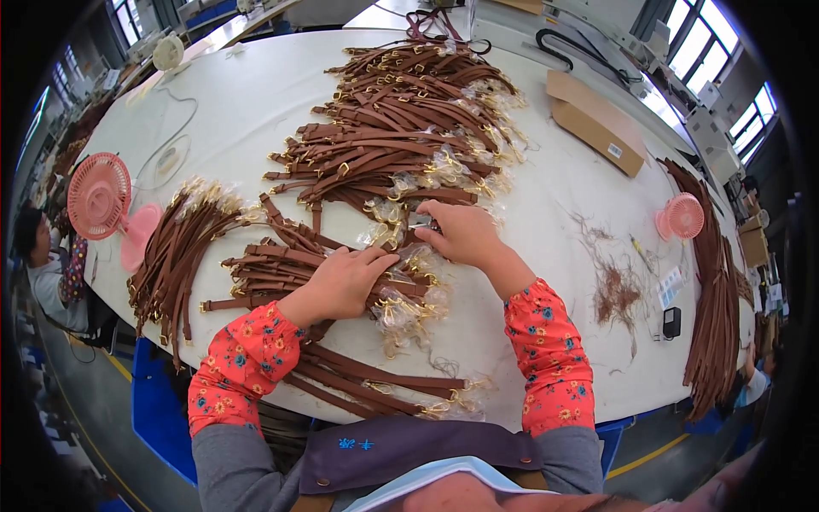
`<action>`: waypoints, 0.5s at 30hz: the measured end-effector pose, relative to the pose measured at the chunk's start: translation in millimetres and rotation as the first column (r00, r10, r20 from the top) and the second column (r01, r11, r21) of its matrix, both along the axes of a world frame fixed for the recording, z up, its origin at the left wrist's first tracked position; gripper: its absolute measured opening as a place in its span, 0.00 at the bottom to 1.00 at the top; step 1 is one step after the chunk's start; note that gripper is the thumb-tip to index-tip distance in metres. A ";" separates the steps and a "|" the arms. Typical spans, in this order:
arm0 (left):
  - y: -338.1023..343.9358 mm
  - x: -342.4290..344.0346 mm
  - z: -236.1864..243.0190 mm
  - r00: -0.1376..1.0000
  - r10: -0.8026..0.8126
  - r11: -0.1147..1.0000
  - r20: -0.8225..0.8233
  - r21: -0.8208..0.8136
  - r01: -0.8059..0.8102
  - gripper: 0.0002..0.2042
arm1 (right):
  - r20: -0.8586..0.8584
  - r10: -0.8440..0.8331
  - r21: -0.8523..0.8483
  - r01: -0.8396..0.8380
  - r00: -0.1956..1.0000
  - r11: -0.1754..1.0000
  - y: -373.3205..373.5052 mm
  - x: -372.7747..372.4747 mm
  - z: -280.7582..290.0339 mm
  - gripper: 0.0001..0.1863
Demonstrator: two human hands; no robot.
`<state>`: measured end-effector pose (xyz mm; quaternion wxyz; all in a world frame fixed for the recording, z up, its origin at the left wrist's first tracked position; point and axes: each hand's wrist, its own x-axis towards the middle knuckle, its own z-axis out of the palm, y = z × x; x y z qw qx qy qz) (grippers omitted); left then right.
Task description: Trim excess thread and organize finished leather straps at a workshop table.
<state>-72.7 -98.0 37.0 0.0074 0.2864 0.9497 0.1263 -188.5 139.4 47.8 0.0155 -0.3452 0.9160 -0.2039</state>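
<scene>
My left hand [345, 277] is curled over a bundle of brown straps [260, 273] with gold buckles, near the middle of the white table [520, 333]. Beyond it, slightly to the right, my right hand [456, 235] has its fingers closed around a small shiny item [422, 222] that I cannot make out, among clear plastic wrappings [380, 235]. A large heap of similar straps [392, 119] lies above my hands. More straps with plastic-wrapped buckles [375, 384] lie below them, near the front edge.
Another bundle [171, 273] and a pink fan [95, 196] are at left. At right are a cardboard piece [593, 124], small fan [682, 218], black device [671, 322], loose threads [614, 290] and long straps [712, 299]. Co-workers [47, 282] sit beyond both sides.
</scene>
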 end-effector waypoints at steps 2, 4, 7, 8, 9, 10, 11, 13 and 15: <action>3.7 2.1 3.5 1.000 -0.015 0.999 0.014 0.041 0.015 0.36 | -0.215 0.120 -0.050 -0.134 0.969 0.990 2.0 -3.2 -10.2 0.15; 2.3 4.8 3.1 1.000 -0.020 0.999 -0.001 0.042 0.020 0.36 | -0.268 0.157 0.001 -0.163 0.951 0.987 -3.2 -2.6 -5.9 0.13; 0.9 5.9 2.4 0.999 -0.036 0.999 -0.008 0.033 0.036 0.37 | -0.349 0.240 0.106 -0.216 0.906 0.971 -10.3 -4.1 -3.7 0.09; 0.5 5.6 2.5 0.999 -0.045 0.999 0.002 0.022 0.045 0.37 | -0.375 0.287 0.158 -0.244 0.882 0.957 -12.4 -4.7 -3.4 0.07; 0.3 5.6 1.9 0.999 -0.043 0.999 0.002 0.024 0.043 0.37 | -0.374 0.289 0.160 -0.246 0.881 0.956 -15.0 -5.2 -4.2 0.07; 0.2 5.4 1.3 0.999 -0.048 0.998 -0.002 0.028 0.048 0.37 | -0.385 0.259 0.208 -0.190 0.886 0.959 -17.7 -5.9 -5.6 0.07; 0.1 5.1 0.9 0.999 -0.053 0.998 -0.006 0.031 0.053 0.37 | -0.398 0.230 0.256 -0.134 0.888 0.957 -20.0 -6.6 -6.9 0.08; 0.2 4.2 0.7 0.998 -0.055 0.998 0.003 0.019 0.055 0.36 | -0.392 0.206 0.268 -0.103 0.897 0.958 -24.8 -9.5 -9.8 0.06; 0.3 3.8 -0.3 0.998 -0.058 0.998 0.012 0.006 0.058 0.36 | -0.387 0.181 0.280 -0.072 0.904 0.957 -28.7 -10.0 -10.7 0.07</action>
